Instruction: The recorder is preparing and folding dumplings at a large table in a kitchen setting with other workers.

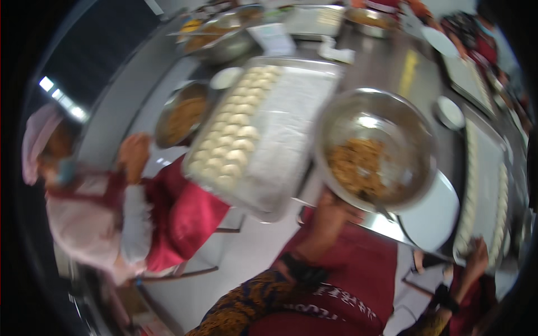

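Observation:
My left hand is blurred at the near edge of a large steel bowl. Its fingers are partly hidden under the rim, so I cannot tell whether they grip it. Inside the bowl lies a brown chopped filling, with a spoon handle leaning over the near rim. My right hand reaches to the near end of a metal tray on the right. A row of pale folded dumplings runs along that tray. The right fingers are blurred; whether they hold anything is unclear.
Left of the bowl, a lined tray carries rows of crescent dumplings and overhangs the table edge. A white plate sits partly beneath the bowl. At left a co-worker sits near another filling bowl. More people work around the table.

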Demonstrator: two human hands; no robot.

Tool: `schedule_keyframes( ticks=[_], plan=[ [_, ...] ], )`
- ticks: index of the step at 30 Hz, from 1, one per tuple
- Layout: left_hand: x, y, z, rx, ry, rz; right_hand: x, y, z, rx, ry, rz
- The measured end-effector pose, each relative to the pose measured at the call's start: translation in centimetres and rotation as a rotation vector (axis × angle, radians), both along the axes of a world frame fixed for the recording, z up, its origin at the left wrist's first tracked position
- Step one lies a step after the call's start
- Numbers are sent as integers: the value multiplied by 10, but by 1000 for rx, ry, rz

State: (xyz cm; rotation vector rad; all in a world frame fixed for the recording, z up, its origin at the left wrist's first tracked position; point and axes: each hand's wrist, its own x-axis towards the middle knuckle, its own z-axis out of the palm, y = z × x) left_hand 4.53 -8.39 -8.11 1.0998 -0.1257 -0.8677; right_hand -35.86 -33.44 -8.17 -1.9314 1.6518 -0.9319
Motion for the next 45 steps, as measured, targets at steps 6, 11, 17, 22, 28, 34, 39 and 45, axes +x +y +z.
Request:
schedule_keyframes(
  ticks=[6,11,17,22,28,34,39,45],
  plan=[
    [-1,-2,15,33,-105,-14,35,21,25,-85,99,-136],
    [-1,-2,15,11,-71,-65,37,28,32,-78,74,-200],
    [0,2,15,46,-89,-70,36,26,30,-43,96,-236],
    [1,2,11,44,-88,-64,38,28,33,-80,133,-229],
    [0,1,10,46,-105,-64,31,24,25,-102,109,-190],
    [1,1,14,53,-86,-76,35,25,30,-105,113,-181],
    [0,-1,18,84,-93,-82,33,23,27,-136,125,-175],
    [-4,-3,21,92,-119,-42,36,25,29,-122,126,-192]
  ],
)
